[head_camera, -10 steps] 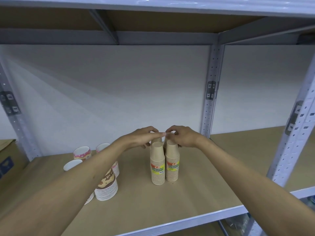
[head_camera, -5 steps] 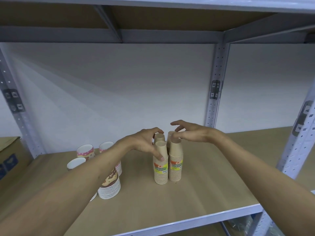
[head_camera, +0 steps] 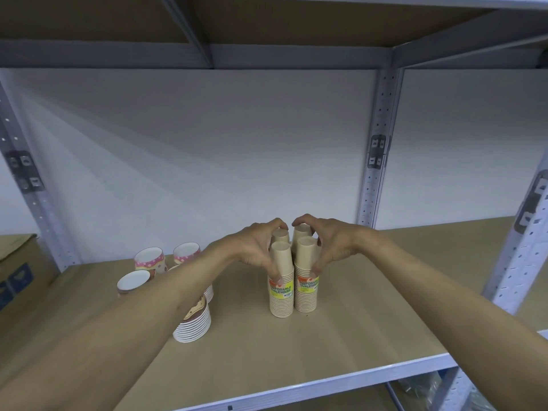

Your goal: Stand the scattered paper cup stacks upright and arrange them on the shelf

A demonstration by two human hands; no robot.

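Observation:
Several brown paper cup stacks stand upside down and upright in a tight cluster on the shelf board [head_camera: 370, 327]. The front left stack [head_camera: 281, 295] and front right stack [head_camera: 307, 292] carry yellow labels; two more stacks [head_camera: 301, 230] stand behind them. My left hand [head_camera: 255, 247] wraps the cluster's left side, thumb on the front left stack. My right hand [head_camera: 332, 243] cups the right side, thumb on the front right stack. To the left stand patterned cup stacks: a brown and white one [head_camera: 194, 324] partly behind my left forearm, and pink ones [head_camera: 149, 259].
A cardboard box [head_camera: 17, 271] sits at the far left beyond the grey upright [head_camera: 26, 173]. Perforated uprights [head_camera: 375, 161] stand at the back and at the right front [head_camera: 522, 256]. The upper shelf's underside hangs overhead. Wrapped goods show on the level below.
Both hands dropped from the tops of the brown stacks and closed around the cluster's sides. The camera view shifted slightly.

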